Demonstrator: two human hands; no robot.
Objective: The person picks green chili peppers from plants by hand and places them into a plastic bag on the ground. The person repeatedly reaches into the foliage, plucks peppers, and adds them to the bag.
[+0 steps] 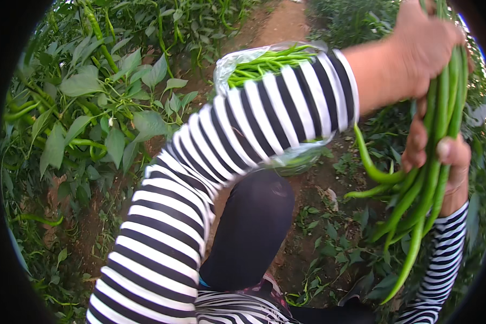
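A bunch of long green chili peppers [437, 121] hangs at the right of the view, tips pointing down. My left hand [425, 48], reaching across from the lower left, closes around its upper part and is slightly blurred. Below it, my right hand [455, 158] grips the same bunch from behind, with the thumb laid over the peppers. Some curved peppers [376, 170] stick out to the left of the bunch. Beyond my left sleeve stands a clear plastic bag [223, 73] filled with green peppers [267, 62]; the sleeve hides much of it.
Leafy pepper plants [81, 85] with hanging fruit crowd the left side. More plants [480, 170] grow at the right, behind the bunch. A bare dirt path [283, 22] runs away at the top. My bent knee [263, 198] is below the bag, over soil with low weeds [336, 243].
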